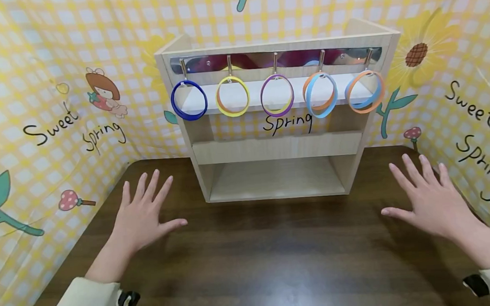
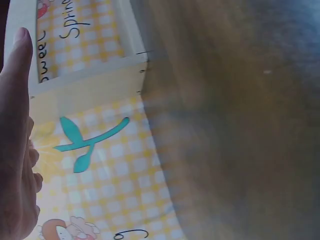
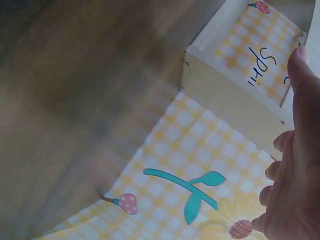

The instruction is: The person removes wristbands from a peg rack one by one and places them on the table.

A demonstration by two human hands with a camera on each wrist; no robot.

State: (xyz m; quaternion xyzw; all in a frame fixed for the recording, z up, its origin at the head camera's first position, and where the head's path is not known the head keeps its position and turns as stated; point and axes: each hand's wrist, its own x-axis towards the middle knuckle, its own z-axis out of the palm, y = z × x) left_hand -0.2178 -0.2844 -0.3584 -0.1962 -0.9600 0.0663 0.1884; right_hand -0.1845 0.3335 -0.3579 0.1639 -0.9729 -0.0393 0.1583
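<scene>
Pale wood rack (image 1: 277, 148) stands far centre on the dk brown table (image 1: 253, 258), farther back than both hands. Metal strip (image 1: 255, 60) runs across its upper front w/ 5 hooks, one per ring, left to right: dk blue ring (image 1: 190, 116); yellow ring (image 1: 234, 114) w/ orange inside; purple ring (image 1: 262, 94) w/ yellow inside; lt blue ring (image 1: 321, 114) w/ orange inside; orange ring (image 1: 381, 92) w/ lt blue inside. Rack's upper shelf (image 1: 253, 89), whitish, sits behind the rings; gap below it shows "Spring" lettering on the checked cloth (image 1: 152, 131); under the front board, the bottom compartment shows its pale floor. Left hand (image 1: 140, 219) is near left of the rack, fingers straight & fanned, thumb out to the right, released. Right hand (image 1: 436, 202) is near right, same spread, thumb out to the left, also released. Both well apart from the rings; can't tell if either palm touches the table. Cream sleeves (image 1: 82, 305), w/ a small blk device (image 1: 128, 301) at each cuff.
</scene>
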